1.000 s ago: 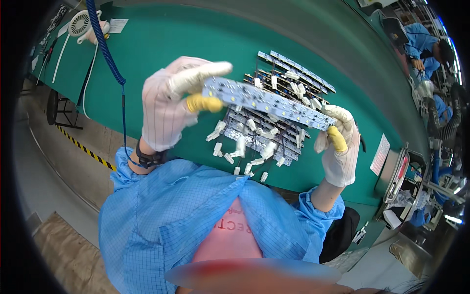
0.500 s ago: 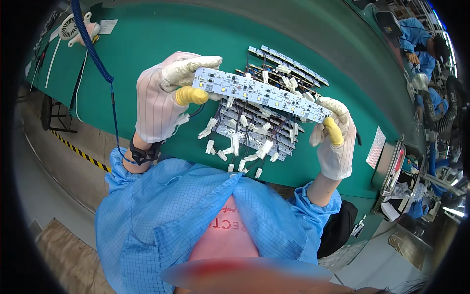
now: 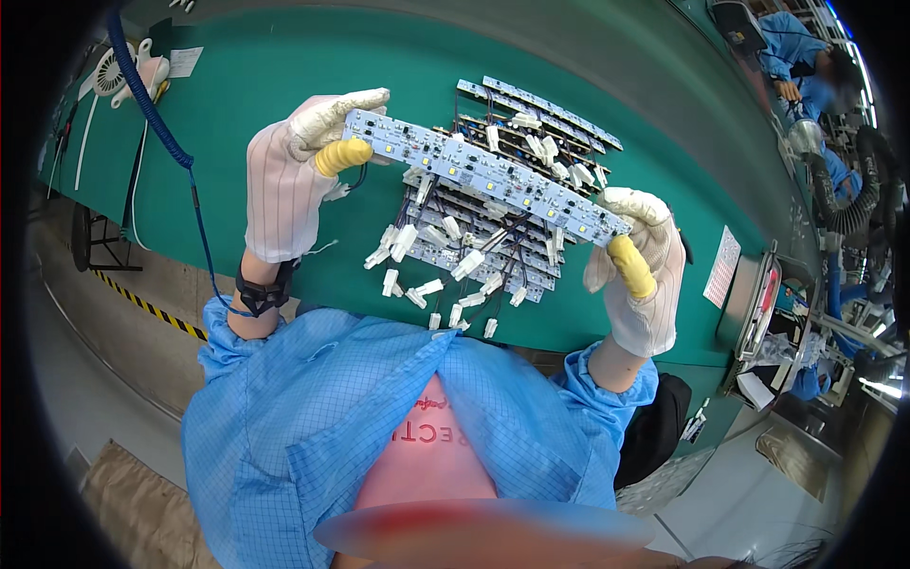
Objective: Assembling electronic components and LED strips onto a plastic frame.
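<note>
A long white LED circuit board point(image 3: 479, 174) with small chips and yellowish LEDs is held up by its two ends, tilted down to the right. My left hand point(image 3: 299, 171), in a striped white glove with a yellow thumb cover, pinches its left end. Its right end is gripped by my gloved right hand point(image 3: 643, 261), also with a yellow thumb cover. Behind and below the board lie stacked LED boards point(image 3: 464, 232) with dark wires and white connectors point(image 3: 467, 264), partly hidden by the held one. A wired connector point(image 3: 339, 190) hangs near my left hand.
A green mat point(image 3: 379, 57) covers the bench. A blue coiled cord point(image 3: 156, 114) runs to the black strap point(image 3: 261, 292) on my left wrist. A small white fan point(image 3: 112, 72) stands far left, and a metal tray point(image 3: 758, 332) sits right. Another person point(image 3: 791, 47) works at far right.
Both my hands have shifted left with the board, which now slants a little more steeply to the right. The whole view has also moved slightly.
</note>
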The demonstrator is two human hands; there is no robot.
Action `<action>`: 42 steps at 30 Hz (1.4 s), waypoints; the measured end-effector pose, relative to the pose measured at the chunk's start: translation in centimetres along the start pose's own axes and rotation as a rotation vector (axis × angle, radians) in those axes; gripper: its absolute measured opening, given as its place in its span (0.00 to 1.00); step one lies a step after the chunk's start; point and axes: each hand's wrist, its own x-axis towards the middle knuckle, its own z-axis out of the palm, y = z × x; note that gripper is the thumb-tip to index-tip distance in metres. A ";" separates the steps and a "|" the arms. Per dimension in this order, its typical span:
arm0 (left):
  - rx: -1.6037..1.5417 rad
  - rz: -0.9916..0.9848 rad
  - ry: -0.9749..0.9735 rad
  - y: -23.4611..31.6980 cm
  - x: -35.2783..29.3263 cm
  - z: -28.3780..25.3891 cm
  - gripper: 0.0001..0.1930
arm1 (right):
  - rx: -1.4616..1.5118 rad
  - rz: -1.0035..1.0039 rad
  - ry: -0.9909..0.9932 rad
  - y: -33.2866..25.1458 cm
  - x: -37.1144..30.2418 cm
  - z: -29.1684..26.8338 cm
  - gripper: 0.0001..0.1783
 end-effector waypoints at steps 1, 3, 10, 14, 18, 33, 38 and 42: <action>0.003 0.001 0.002 -0.1 0.0 -0.1 0.25 | 0.001 0.000 -0.002 0.1 0.2 -0.1 0.20; -0.092 -0.014 -0.015 0.6 -0.5 0.3 0.26 | -0.133 0.006 0.063 0.3 0.7 -0.3 0.21; -0.082 0.189 -0.069 0.9 -0.8 0.6 0.25 | -0.288 0.037 0.045 1.4 1.2 -2.0 0.22; 0.028 0.125 -0.091 0.8 -1.1 0.2 0.24 | -0.185 0.045 0.045 1.0 0.8 -1.5 0.23; 0.118 -0.086 0.021 1.3 -0.2 0.6 0.23 | -0.153 0.058 0.037 0.1 0.2 -0.3 0.25; -0.218 0.191 -0.193 -0.4 -0.2 0.5 0.23 | -0.262 0.124 0.134 0.5 1.5 0.0 0.21; -0.138 0.009 -0.067 -1.8 -0.8 0.1 0.19 | -0.208 0.121 0.050 2.0 1.3 -2.2 0.21; 0.682 0.211 -0.034 -2.1 -0.4 0.0 0.12 | -0.221 0.130 0.042 1.8 0.7 -2.0 0.20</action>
